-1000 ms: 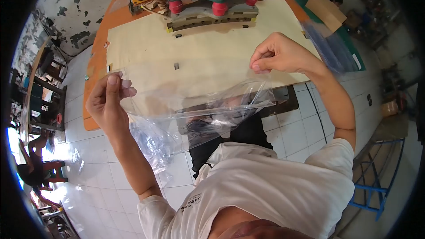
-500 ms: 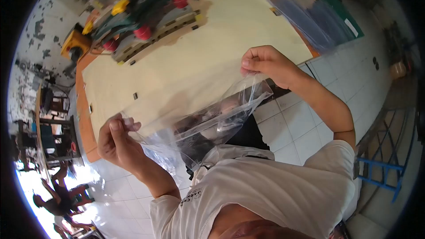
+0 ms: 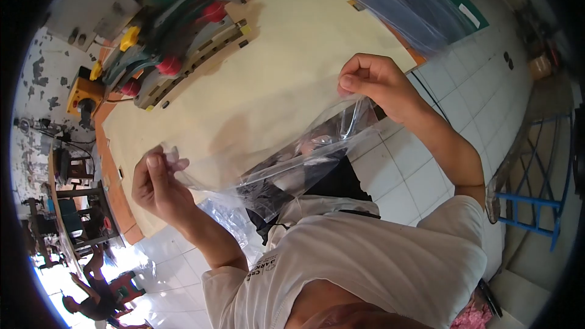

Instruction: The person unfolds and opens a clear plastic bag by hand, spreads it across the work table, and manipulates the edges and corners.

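A clear plastic sheet (image 3: 286, 167) is stretched between my two hands, over the near edge of the table and my lap. My left hand (image 3: 159, 186), on the left, pinches one upper corner between thumb and fingers. The other upper corner is in the closed fingers of my right hand (image 3: 372, 82). Beneath the plastic lies a large cream-coloured sheet (image 3: 304, 30) covering much of the orange table (image 3: 109, 164).
A green machine with red and yellow knobs (image 3: 177, 42) stands at the table's back left, beside a yellow box (image 3: 85, 95). Stacked clear plastic (image 3: 414, 15) lies at the back right. A blue metal frame (image 3: 530, 213) stands right. Another person (image 3: 91, 301) is at lower left.
The view has turned, so the machine appears farther left and tilted. My left hand appears lower, my right hand slightly shifted. Both still hold the plastic sheet.
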`<state>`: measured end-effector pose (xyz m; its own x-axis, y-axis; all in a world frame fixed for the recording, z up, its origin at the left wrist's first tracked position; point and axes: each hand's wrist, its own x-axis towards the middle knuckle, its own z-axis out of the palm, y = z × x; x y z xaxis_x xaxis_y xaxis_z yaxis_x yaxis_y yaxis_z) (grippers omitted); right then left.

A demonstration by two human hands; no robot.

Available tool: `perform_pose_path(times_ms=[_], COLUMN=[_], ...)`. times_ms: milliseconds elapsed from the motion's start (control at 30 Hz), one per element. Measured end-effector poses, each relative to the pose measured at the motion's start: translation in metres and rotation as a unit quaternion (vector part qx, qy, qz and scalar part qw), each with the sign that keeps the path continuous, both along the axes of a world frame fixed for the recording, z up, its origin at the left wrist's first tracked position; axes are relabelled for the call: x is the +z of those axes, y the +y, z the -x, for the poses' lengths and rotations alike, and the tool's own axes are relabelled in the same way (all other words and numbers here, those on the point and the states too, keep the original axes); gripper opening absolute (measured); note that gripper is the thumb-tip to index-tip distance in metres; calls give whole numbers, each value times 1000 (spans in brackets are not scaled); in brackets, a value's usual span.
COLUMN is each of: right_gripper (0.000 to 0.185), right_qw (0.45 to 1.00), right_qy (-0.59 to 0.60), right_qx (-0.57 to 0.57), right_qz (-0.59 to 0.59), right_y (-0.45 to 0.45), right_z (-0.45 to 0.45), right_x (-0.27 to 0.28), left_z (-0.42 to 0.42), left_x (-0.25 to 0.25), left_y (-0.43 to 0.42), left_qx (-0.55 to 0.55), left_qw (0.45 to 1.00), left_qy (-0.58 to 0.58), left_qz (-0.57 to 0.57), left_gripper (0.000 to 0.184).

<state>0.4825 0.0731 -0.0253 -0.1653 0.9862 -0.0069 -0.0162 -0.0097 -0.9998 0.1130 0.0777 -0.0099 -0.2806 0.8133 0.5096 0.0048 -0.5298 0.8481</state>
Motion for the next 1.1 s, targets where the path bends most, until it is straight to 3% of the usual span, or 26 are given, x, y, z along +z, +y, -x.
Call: perform_pose_path(times_ms=[100,133,267,433,533,633,767,900,1100], right_gripper=[11,11,10,10,10,6,13,12,9], right_qw=[1000,998,981,967,978,968,936,886,872], right_qy=[-2,1,-34,-72,-120,-204,-211,-208,-153], right_qx=[-19,-37,-67,-71,-52,-136,-210,-294,-341], right_qz=[-9,43,177,233,161,-55,-189,-293,-317], right_y=[1,1,1,-8,-18,-29,-34,-32,-13], right_z=[11,14,15,12,19,38,51,67,79], right_x=[-3,-2,-1,-13,-21,-24,-43,-49,-56], left_z=[-11,-16,-32,-23,-15,-13,-6,-4,3], left_x=[6,7,4,-11,-15,-14,-15,-10,-7], left_y=[-5,-11,-43,-66,-67,-66,-57,-46,-22], left_qx=[48,76,37,0,4,16,17,29,40], left_qw=[999,997,997,993,994,997,1000,999,999], left_qy=[10,21,58,119,112,71,22,-9,-23], left_qz=[3,1,-27,-28,-17,-1,10,15,7], left_gripper=[22,20,17,17,19,20,18,20,21])
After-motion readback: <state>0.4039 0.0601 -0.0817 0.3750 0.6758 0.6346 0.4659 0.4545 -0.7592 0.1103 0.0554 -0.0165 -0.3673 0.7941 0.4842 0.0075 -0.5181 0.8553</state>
